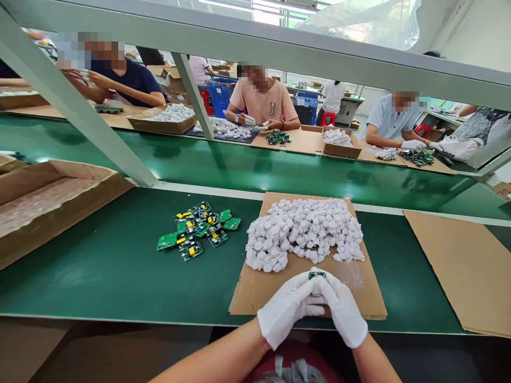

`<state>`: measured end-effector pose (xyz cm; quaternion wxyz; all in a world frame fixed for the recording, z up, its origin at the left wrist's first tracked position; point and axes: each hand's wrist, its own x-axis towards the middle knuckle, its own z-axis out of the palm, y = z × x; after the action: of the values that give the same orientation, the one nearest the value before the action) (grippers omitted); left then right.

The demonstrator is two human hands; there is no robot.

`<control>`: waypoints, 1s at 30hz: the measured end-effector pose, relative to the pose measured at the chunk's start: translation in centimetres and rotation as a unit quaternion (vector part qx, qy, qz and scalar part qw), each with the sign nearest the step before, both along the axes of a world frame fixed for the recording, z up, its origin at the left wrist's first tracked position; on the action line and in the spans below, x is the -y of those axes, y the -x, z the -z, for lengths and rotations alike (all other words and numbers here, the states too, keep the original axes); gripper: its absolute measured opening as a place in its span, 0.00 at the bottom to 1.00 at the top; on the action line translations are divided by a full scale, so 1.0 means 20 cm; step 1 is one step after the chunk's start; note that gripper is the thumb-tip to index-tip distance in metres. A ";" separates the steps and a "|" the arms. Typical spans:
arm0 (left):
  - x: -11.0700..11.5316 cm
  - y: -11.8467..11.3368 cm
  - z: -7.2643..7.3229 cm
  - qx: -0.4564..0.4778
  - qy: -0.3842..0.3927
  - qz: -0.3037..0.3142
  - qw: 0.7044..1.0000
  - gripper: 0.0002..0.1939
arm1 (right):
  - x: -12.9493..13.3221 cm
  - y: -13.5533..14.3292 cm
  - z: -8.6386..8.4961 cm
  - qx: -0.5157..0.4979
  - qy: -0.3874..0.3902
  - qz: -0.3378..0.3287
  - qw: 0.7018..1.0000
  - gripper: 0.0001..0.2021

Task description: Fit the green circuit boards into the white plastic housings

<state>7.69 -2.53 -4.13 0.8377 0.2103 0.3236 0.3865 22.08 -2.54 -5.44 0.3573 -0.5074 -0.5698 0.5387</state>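
Both hands wear white gloves and meet over the front part of a cardboard sheet [251, 290]. Between their fingertips is a small green circuit board [317, 275], gripped by my left hand [288, 304] and my right hand [342, 304]. The fingers partly cover the board, and its underside is hidden. Just beyond the hands, a large heap of small white pieces [307, 229] lies on the cardboard. On the green table to the left sits a loose pile of green circuit boards [194, 229] with yellow and black components.
An open cardboard box [80, 213] stands at the left. Another cardboard sheet [467, 271] lies at the right. Behind the pile, a metal frame [255, 42] crosses above the table. Across the green surface, several people sit beside boxes of white pieces and boards.
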 end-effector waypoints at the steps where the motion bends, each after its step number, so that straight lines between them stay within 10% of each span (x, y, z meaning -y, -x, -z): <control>1: 0.00 0.00 0.00 -0.010 -0.003 0.002 1.000 0.20 | 0.00 0.00 0.00 0.008 -0.001 0.006 1.000 0.21; 22: -0.12 0.14 -0.09 -0.117 -0.237 0.004 0.964 0.23 | -0.06 -0.03 0.09 -0.054 -0.087 0.059 0.993 0.28; 30: -0.89 0.70 -0.14 -0.592 -0.337 -0.102 0.725 0.16 | -0.10 -0.10 0.23 0.078 -0.126 0.161 0.976 0.27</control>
<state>-6.37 15.25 -1.35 0.3053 0.6304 0.6221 0.3498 24.14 -0.54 -10.00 0.4550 -0.5837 -0.5701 0.3566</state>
